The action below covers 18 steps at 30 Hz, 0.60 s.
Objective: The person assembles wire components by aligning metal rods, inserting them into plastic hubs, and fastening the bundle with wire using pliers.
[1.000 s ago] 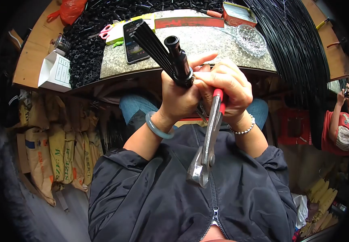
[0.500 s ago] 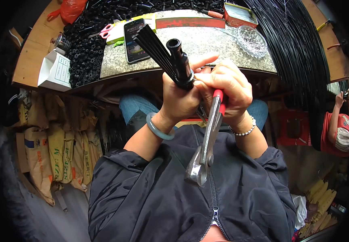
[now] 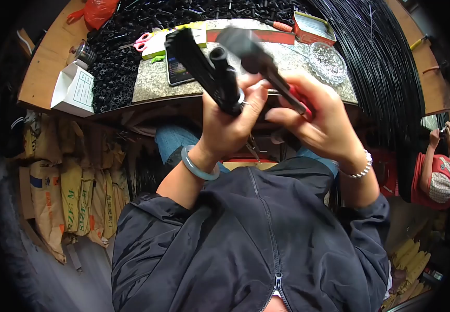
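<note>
My left hand (image 3: 224,130) is closed around a bundle of thin black ribs (image 3: 189,57), which fan upward over the bench. A black tube with a hollow top (image 3: 223,78) stands in the same grip, beside the ribs. Near the tube's base, by my left thumb, a thin bright wire or ring (image 3: 242,98) shows. My right hand (image 3: 326,117) holds red-handled pliers (image 3: 269,67) by the handles. Their metal head is blurred and points up and left, above the tube and apart from it. Whether the jaws are open cannot be seen.
On the stone slab (image 3: 149,78) lie a phone (image 3: 177,67), a red bar (image 3: 277,37) and a glass dish (image 3: 327,62). Pink scissors (image 3: 142,41), a red tin (image 3: 313,34) and a white box (image 3: 74,93) lie around it. Long black rods (image 3: 381,67) hang right. Another person (image 3: 435,179) sits far right.
The pliers have swung from pointing down before my jacket to pointing up over the bench. My right hand has moved right, away from my left. The left hand still grips the ribs and tube.
</note>
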### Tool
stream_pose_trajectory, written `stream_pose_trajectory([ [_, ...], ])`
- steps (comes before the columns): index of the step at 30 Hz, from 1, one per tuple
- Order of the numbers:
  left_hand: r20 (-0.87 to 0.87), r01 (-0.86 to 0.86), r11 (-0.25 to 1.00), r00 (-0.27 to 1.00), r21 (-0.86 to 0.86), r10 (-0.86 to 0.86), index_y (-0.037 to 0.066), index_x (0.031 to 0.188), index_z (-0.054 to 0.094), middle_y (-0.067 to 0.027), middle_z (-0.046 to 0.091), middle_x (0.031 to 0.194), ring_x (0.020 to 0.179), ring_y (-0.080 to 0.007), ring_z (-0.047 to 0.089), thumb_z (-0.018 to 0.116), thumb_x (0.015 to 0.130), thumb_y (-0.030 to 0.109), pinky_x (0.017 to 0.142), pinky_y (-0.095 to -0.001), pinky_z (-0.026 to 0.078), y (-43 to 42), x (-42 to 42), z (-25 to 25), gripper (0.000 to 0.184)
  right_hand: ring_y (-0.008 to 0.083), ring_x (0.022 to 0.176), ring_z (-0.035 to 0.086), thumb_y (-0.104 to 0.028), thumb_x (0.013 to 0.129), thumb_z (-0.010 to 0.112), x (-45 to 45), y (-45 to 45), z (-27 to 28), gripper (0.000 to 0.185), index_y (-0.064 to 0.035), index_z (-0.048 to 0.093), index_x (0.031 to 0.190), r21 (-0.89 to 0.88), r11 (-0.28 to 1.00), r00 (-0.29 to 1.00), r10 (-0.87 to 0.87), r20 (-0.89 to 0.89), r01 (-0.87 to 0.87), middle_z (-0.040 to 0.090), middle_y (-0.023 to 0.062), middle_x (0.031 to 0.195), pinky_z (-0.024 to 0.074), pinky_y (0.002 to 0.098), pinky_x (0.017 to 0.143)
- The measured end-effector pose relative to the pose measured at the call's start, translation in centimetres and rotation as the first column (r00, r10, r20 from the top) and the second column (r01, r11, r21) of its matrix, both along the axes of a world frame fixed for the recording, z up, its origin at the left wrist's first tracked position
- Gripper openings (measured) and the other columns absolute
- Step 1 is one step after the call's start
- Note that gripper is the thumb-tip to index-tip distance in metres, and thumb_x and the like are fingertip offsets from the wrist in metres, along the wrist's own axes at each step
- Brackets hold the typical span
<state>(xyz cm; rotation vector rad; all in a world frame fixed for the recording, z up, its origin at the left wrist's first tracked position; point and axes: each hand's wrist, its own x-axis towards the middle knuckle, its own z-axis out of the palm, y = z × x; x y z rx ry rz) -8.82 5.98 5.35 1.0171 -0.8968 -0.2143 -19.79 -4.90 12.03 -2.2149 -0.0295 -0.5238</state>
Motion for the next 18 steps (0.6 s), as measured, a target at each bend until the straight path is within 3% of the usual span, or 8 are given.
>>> stream_pose_trajectory([
  [1,-0.211,0.171,0.978,0.967,0.122,-0.143,-0.005,0.103,0.061,0.0048,0.052,0.060,0.047,0.0000,0.040,0.056,0.087,0.002,0.041,-0.0180,0.029,1.0,0.8,0.6,0.019,0.0083,0.064,0.051,-0.007,0.083,0.060,-0.9,-0.6,-0.1,0.030,0.0014,0.053,0.111,-0.024,1.000,0.998,0.005,-0.064,-0.006,0.054,0.0020,0.074,0.0421,0.0222,0.058],
  [2,-0.166,0.186,0.978,0.971,0.090,-0.169,-0.005,0.117,0.053,0.0019,0.050,0.056,0.039,-0.0012,0.034,0.052,0.089,0.004,0.034,-0.0174,0.025,0.9,1.4,0.2,0.030,0.0078,0.063,0.050,-0.008,0.085,0.057,-2.0,-1.0,-0.2,0.029,0.0017,0.052,0.113,-0.048,0.999,0.992,0.010,-0.127,-0.016,0.053,0.0013,0.074,0.0420,0.0217,0.056],
  [3,-0.165,0.173,0.981,0.974,0.091,-0.157,-0.005,0.117,0.053,0.0019,0.050,0.056,0.039,-0.0012,0.034,0.052,0.089,0.004,0.034,-0.0174,0.025,1.1,1.6,0.2,0.030,0.0073,0.057,0.051,-0.007,0.088,0.051,-3.2,-0.9,1.0,0.028,0.0027,0.051,0.114,0.189,0.982,0.923,0.053,-0.380,0.022,0.053,0.0017,0.072,0.0428,0.0210,0.053],
  [7,-0.220,0.150,0.983,0.968,0.107,-0.124,-0.005,0.106,0.061,0.0077,0.045,0.056,0.046,0.0018,0.036,0.056,0.087,0.002,0.041,-0.0170,0.025,1.4,1.6,0.9,0.022,0.0137,0.053,0.053,-0.013,0.089,0.055,-5.9,-0.8,1.9,0.023,0.0004,0.051,0.107,0.265,0.964,0.770,0.148,-0.621,0.028,0.052,0.0066,0.065,0.0440,0.0261,0.053],
  [12,0.185,0.091,0.963,0.973,0.252,-0.140,-0.007,0.112,0.058,0.0064,0.043,0.059,0.049,0.0001,0.032,0.051,0.088,-0.001,0.044,-0.0183,0.025,0.9,1.2,0.8,0.026,0.0101,0.047,0.037,-0.017,0.089,0.055,-6.0,-0.3,2.3,0.017,-0.0010,0.050,0.090,0.119,0.992,0.806,0.102,-0.583,-0.039,0.042,0.0030,0.054,0.0351,0.0245,0.046],
  [14,0.173,0.143,0.964,0.968,0.226,-0.184,-0.006,0.112,0.058,0.0065,0.043,0.059,0.049,0.0003,0.033,0.051,0.088,-0.001,0.044,-0.0181,0.025,0.8,1.3,0.2,0.026,0.0105,0.048,0.041,-0.017,0.089,0.055,-6.3,-0.6,2.8,0.019,-0.0006,0.051,0.098,0.061,0.995,0.807,0.097,-0.583,-0.075,0.045,0.0021,0.057,0.0383,0.0245,0.048],
  [16,0.102,0.160,0.949,0.976,0.272,-0.193,-0.006,0.112,0.058,0.0066,0.043,0.057,0.048,0.0005,0.034,0.050,0.089,0.001,0.043,-0.0180,0.025,1.2,1.0,0.4,0.026,0.0115,0.054,0.048,-0.017,0.090,0.054,-6.3,-0.7,3.2,0.026,-0.0005,0.051,0.110,0.221,0.975,0.725,0.163,-0.670,-0.015,0.052,0.0026,0.064,0.0427,0.0247,0.054],
  [18,-0.152,0.279,0.937,0.956,0.209,-0.251,-0.006,0.113,0.057,0.0067,0.044,0.057,0.046,0.0004,0.035,0.051,0.089,0.003,0.041,-0.0182,0.024,1.1,0.8,0.9,0.026,0.0121,0.062,0.053,-0.017,0.090,0.052,-6.4,-1.1,2.9,0.034,-0.0014,0.048,0.120,0.244,0.969,0.730,0.201,-0.653,-0.048,0.058,0.0033,0.073,0.0451,0.0249,0.062],
])
